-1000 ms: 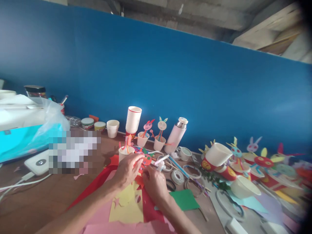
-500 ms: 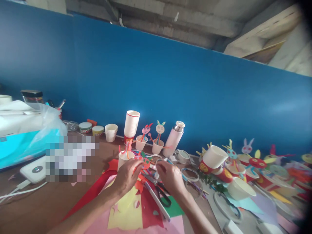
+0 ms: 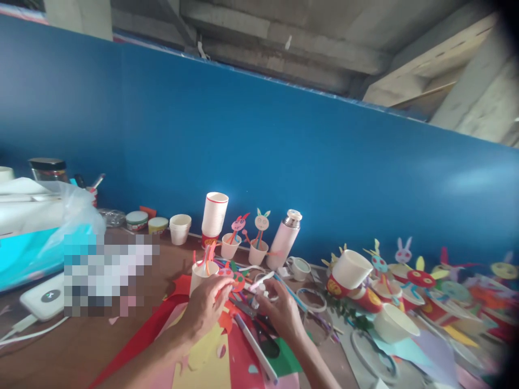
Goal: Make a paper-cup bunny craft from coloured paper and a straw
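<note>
My left hand [image 3: 208, 305] is closed, thumb and fingers pinched at the edge of a pink paper disc [image 3: 225, 273] with red spots. Just right of the fingertips is a red paper disc [image 3: 238, 281] with green bits on top. My right hand [image 3: 283, 309] has its thumb and fingers curled round a small white object [image 3: 263, 290], partly hidden. Behind the left hand stands a white paper cup [image 3: 198, 278] with pink and orange strips in it. Between the wrists, a white-barrelled pen [image 3: 255, 348] and black-handled scissors [image 3: 267, 340] lie on coloured paper [image 3: 203, 356].
A stack of paper cups [image 3: 215, 213], two cup figures [image 3: 261, 220] and a pink thermos [image 3: 285, 240] line the blue partition. Several paper-cup figures [image 3: 421, 278] crowd the right side. A white device [image 3: 42, 297] with a cable and a plastic bag [image 3: 77, 210] are at left.
My right hand has moved right, away from the left hand, uncovering the scissors and pen between them. The left hand stays near the cup. The view has tilted up a little.
</note>
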Tool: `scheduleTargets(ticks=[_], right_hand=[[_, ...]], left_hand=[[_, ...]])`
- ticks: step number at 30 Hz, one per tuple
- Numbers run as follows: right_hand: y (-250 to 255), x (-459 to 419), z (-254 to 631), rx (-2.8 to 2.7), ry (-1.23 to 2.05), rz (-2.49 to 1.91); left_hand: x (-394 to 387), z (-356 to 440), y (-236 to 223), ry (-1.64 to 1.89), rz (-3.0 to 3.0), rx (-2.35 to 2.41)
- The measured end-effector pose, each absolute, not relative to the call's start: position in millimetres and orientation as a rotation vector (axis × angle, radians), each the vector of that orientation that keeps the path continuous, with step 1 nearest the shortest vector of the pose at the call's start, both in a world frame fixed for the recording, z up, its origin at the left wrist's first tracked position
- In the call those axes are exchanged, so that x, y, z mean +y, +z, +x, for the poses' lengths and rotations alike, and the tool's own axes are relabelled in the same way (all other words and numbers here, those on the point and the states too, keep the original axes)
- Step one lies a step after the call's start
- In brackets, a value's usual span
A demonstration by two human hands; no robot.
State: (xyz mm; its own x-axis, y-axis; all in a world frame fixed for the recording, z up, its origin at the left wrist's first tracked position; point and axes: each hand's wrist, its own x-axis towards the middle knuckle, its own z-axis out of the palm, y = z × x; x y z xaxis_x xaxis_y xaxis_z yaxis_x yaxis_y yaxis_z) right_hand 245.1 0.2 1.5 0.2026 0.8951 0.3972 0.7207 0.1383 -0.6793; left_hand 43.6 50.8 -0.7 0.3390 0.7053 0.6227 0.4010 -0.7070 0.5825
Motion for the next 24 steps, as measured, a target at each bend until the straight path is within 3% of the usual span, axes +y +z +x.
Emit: scheduleTargets(ticks=[11,24], right_hand=[[3,0,232,-1.563,0.381,-1.395],[17,-24,192,-1.229,0.946,-1.243]], left_hand=[[49,43,2,1.302,2.243,0.969],[51,47,-5,1.358,2.287,1.002]])
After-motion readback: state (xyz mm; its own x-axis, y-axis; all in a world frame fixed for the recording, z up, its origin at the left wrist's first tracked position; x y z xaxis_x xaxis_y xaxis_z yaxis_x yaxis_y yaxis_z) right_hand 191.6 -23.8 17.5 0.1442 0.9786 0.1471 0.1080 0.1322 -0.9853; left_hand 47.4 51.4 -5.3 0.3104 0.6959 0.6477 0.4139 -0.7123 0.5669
